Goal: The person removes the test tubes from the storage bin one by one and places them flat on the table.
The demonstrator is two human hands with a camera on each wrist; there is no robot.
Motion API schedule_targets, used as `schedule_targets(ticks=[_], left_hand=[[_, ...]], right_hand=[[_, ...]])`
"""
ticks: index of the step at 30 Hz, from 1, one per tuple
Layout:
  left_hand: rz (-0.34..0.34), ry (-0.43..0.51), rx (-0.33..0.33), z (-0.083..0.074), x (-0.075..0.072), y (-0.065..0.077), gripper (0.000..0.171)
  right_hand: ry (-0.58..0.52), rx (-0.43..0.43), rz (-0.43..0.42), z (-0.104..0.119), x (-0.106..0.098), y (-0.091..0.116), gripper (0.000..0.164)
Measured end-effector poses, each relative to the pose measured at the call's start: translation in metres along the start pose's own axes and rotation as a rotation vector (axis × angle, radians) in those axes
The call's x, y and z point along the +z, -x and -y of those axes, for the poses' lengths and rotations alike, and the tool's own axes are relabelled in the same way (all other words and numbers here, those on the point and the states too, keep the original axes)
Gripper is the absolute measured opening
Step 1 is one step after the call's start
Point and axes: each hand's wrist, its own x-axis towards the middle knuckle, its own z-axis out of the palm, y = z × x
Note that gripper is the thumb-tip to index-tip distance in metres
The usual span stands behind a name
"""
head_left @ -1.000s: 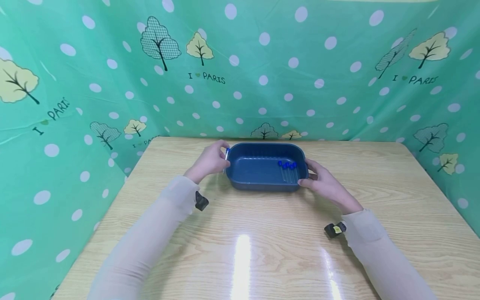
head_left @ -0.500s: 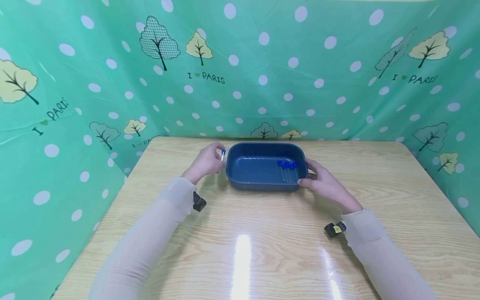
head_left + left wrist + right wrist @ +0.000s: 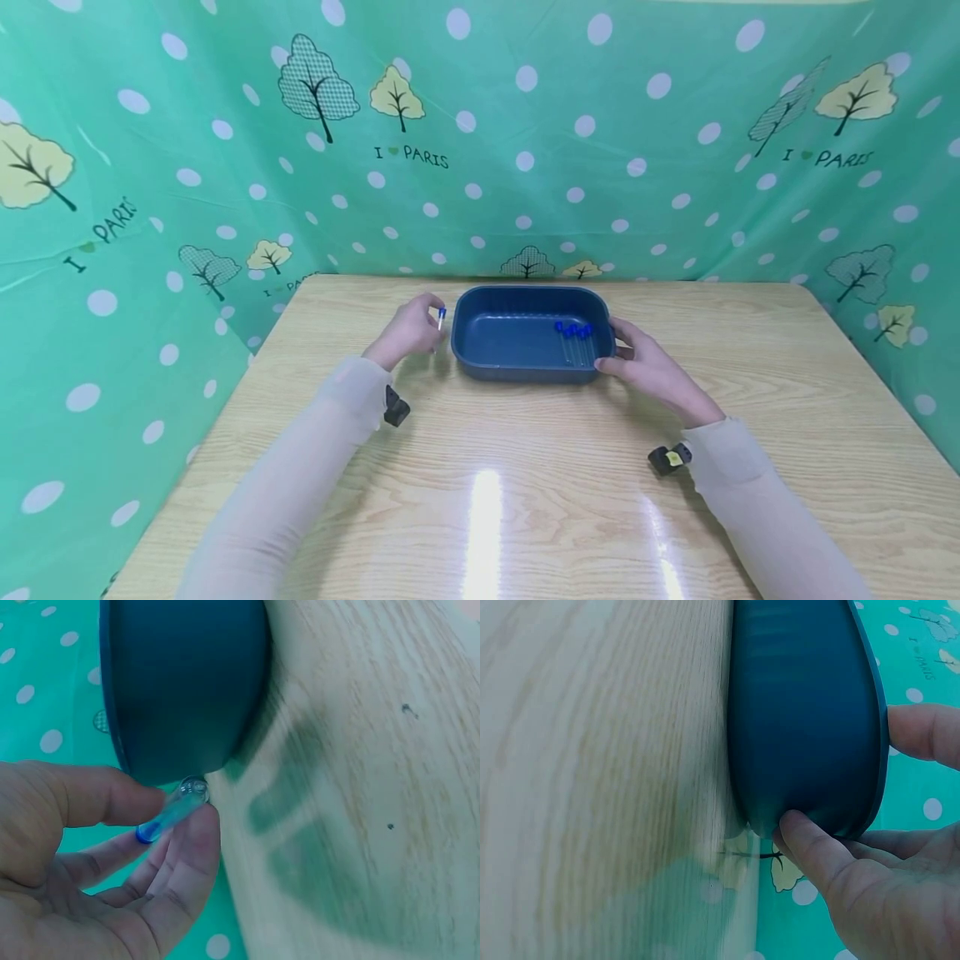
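Observation:
My left hand (image 3: 409, 333) pinches a clear test tube with a blue cap (image 3: 176, 811) between thumb and fingers, just left of a dark blue plastic tub (image 3: 517, 374). In the left wrist view the tube's rounded clear end points away from the palm, and the blue cap sits among the fingers. At the tub's right end, my right hand (image 3: 651, 368) holds the wall, with the thumb at the near corner and fingers round the side. Several similar blue-capped tubes (image 3: 576, 346) lie side by side inside the tub, toward its right end.
The tub stands on a light wood-grain table (image 3: 420, 492), close to its far edge. Behind and to the left hangs a green dotted cloth (image 3: 480, 217) printed with trees. A small black camera is worn on each wrist.
My left hand has drawn back leftward and slightly toward me from the tub's left rim, carrying the test tube. The right hand and the tub have stayed in place.

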Motion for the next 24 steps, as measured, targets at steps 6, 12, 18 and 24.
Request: schedule_targets(ticks=[6, 12, 18, 24], left_hand=[[0.02, -0.065, -0.013, 0.004, 0.002, -0.004, 0.059], [0.038, -0.07, -0.019, 0.007, 0.005, -0.008, 0.061], [0.047, -0.083, -0.029, 0.012, 0.009, -0.011, 0.061], [0.059, -0.103, -0.041, 0.018, 0.009, -0.016, 0.061]], right_hand=[[0.009, -0.001, -0.004, 0.0, 0.0, -0.001, 0.082], [0.013, -0.001, -0.006, 0.0, 0.0, 0.0, 0.083], [0.028, 0.006, -0.01, 0.001, 0.0, 0.0, 0.083], [0.022, 0.004, -0.013, 0.0, 0.001, -0.001, 0.081]])
